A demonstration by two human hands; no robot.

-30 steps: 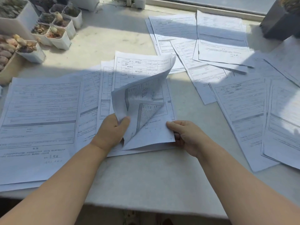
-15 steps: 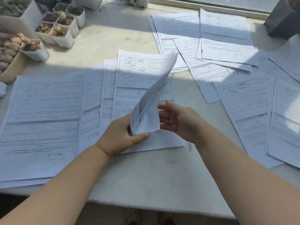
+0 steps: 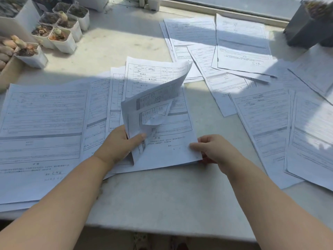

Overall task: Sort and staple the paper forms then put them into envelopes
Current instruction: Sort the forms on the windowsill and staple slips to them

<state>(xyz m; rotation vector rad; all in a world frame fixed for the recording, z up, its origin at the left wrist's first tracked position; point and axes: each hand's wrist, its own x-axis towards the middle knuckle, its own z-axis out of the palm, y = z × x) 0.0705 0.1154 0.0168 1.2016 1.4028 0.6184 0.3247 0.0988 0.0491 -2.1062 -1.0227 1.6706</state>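
A stack of printed forms (image 3: pixel 167 152) lies in the middle of the pale table. My left hand (image 3: pixel 119 143) grips the folded-back top sheets (image 3: pixel 153 101) of that stack, thumb across them, so they curl up and over to the left. My right hand (image 3: pixel 214 148) pinches the bottom right corner of the sheet lying flat beneath. More forms are spread flat at the left (image 3: pixel 43 127), at the back right (image 3: pixel 239 44) and along the right side (image 3: pixel 270 120). No stapler or envelope is in view.
Small white pots with succulents (image 3: pixel 59 33) stand at the back left corner. A dark grey pot (image 3: pixel 306 27) sits at the back right by the window sill. The table's front edge (image 3: pixel 162 230) runs below my forearms.
My right hand has dropped from the lifted sheets to the flat sheet's bottom right corner. The lifted sheets have folded further over to the left in my left hand.
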